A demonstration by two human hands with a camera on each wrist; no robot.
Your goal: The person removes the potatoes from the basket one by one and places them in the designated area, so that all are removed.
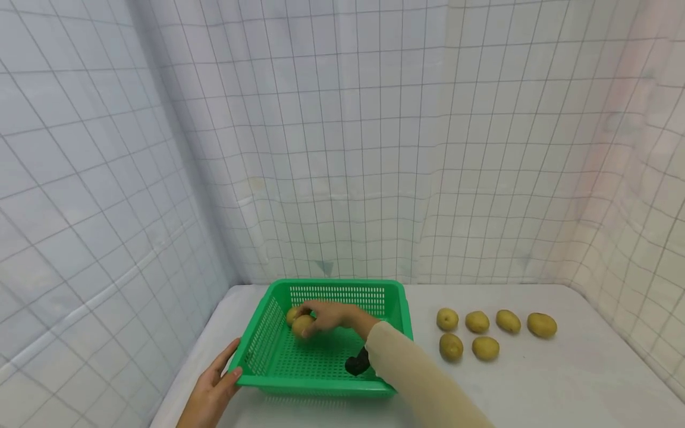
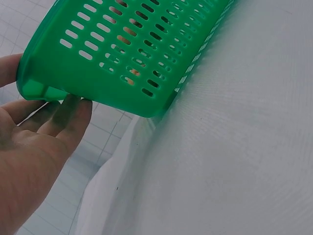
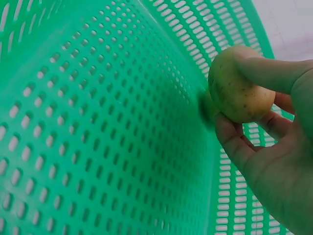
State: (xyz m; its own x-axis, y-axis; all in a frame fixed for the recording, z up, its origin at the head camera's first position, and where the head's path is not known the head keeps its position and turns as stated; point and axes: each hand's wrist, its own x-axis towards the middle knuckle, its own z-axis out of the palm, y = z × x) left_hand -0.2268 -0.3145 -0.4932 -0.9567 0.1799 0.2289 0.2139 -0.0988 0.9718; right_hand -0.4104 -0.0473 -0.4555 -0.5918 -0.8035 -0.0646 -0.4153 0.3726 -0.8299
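Note:
A green plastic basket with slotted sides stands on the white table. My left hand grips its near left corner; in the left wrist view the thumb and fingers of this hand are on either side of the rim. Inside the basket, toward its far left, my right hand holds a potato between thumb and fingers. Close behind it is another potato, partly hidden. From the right wrist, the held potato looks yellow-brown with dark specks, above the basket floor.
Right of the basket, several potatoes lie on the table in two rows, among them a back-row potato and a front-row potato. White grid-patterned sheets hang behind and at both sides. A black object shows at the right wrist.

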